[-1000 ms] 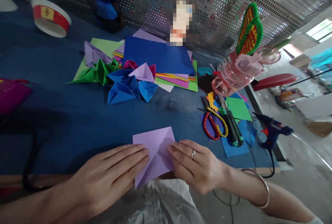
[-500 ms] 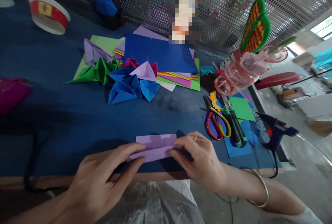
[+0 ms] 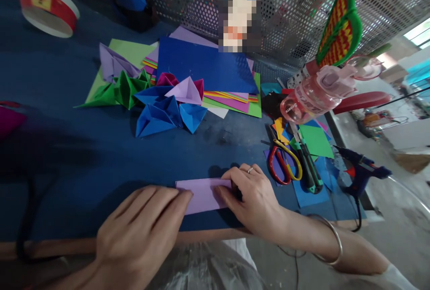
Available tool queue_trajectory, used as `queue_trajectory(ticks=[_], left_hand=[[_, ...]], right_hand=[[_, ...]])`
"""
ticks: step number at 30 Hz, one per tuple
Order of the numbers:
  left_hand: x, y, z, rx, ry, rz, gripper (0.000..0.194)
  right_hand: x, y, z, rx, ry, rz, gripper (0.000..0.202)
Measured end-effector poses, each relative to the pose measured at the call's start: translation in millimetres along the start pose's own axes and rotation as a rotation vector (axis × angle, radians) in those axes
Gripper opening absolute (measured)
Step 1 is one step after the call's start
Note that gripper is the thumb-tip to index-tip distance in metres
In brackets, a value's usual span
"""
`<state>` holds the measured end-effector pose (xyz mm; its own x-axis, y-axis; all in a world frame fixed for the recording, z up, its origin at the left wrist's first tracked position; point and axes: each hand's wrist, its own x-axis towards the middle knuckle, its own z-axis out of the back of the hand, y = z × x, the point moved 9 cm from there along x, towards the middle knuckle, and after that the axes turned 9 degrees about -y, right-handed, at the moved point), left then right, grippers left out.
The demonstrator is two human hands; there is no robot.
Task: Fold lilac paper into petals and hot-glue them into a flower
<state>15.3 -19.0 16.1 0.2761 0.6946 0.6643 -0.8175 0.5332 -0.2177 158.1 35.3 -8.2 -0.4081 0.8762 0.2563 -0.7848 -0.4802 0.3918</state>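
Note:
A piece of light purple paper (image 3: 203,196), folded over into a narrow rectangle, lies near the front edge of the blue table. My left hand (image 3: 143,220) grips its left end, thumb on top and the other fingers along the far side. At the right end, my right hand (image 3: 251,194) pinches the paper between thumb and fingers near its far edge. Beyond the hands sit folded paper pieces: blue (image 3: 159,115), green (image 3: 129,88) and light purple (image 3: 186,89). Some fingertips are hidden behind the paper and knuckles.
Red-and-yellow-handled scissors (image 3: 280,164) and a utility knife (image 3: 309,167) lie to the right, on paper scraps. Past them are a glue gun (image 3: 361,167) and a pink bottle (image 3: 316,93). A stack of coloured paper (image 3: 208,66) rests at the back, a red-and-white bowl (image 3: 47,6) far left.
The paper's near flap has been folded up over the far part, so it now lies flat and doubled. My fingers have moved toward its far edge. The view has shifted slightly.

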Motion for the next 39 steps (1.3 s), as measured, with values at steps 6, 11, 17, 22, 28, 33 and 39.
queue_trajectory(ticks=[6,11,17,22,28,33,39], left_hand=[[-10,-31,-5.6,-0.131,0.124,-0.298,0.040],[-15,-29,-10.1,-0.071,0.158,-0.320,0.033],[-18,-27,-11.6,-0.098,0.152,-0.305,0.035],[-16,-27,-9.4,-0.123,0.120,-0.275,0.036],[-17,-27,-9.4,-0.099,0.126,-0.288,0.033],[-19,-27,-10.6,-0.109,0.128,-0.273,0.036],[-17,-26,-13.8,-0.104,0.138,-0.258,0.039]], right_hand=[[-1,1,-2,0.005,-0.010,0.014,0.011],[-1,2,0,0.008,-0.018,0.015,0.013],[0,3,-3,-0.017,0.007,0.025,0.015],[0,4,-2,-0.033,-0.022,0.031,0.018],[-2,5,-2,-0.049,-0.034,0.026,0.020],[0,6,-1,-0.062,-0.053,0.021,0.022],[1,7,-1,-0.094,-0.057,0.028,0.022]])
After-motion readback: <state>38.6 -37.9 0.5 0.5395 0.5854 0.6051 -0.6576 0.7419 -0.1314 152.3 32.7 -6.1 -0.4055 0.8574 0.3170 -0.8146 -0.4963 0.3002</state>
